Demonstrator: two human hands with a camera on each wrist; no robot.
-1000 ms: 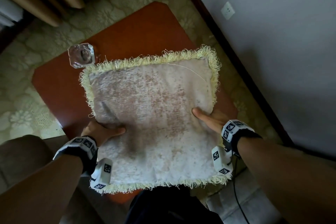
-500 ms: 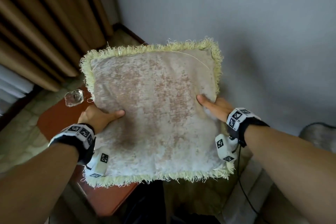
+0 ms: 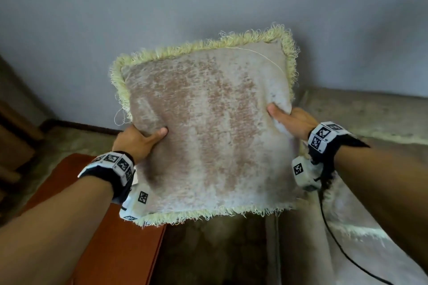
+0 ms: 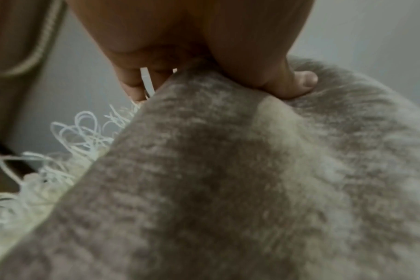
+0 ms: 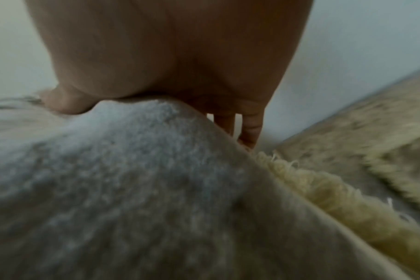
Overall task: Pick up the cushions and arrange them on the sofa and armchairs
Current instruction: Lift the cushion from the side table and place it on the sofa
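Head view, cushion [image 3: 203, 127]: square, mottled beige-pink pile with pale yellow fringe; held up in mid-frame, face toward camera, top tilted toward upper right, clear of any surface.
Loose thread: one long strand arcs across cushion's upper right; a loop dangles off the left edge.
Left hand [image 3: 136, 142]: grasping cushion's left edge, thumb on front face, fingers hidden behind.
Left wrist view: thumb [image 4: 290, 83] dents the pile; fingers curl round the back by the fringe.
Right hand [image 3: 294, 120]: grasping the right edge, thumb on front.
Right wrist view: fingers [image 5: 248, 128] run behind the cushion; fabric bulges under palm.
Sofa [image 3: 370, 118]: beige, right of frame, behind and below cushion.
Table [image 3: 115, 250]: reddish-brown top, lower left.
Wall [image 3: 162, 7]: grey, fills upper frame.
Cable [image 3: 335, 243]: black, trails from right wrist unit toward lower right.
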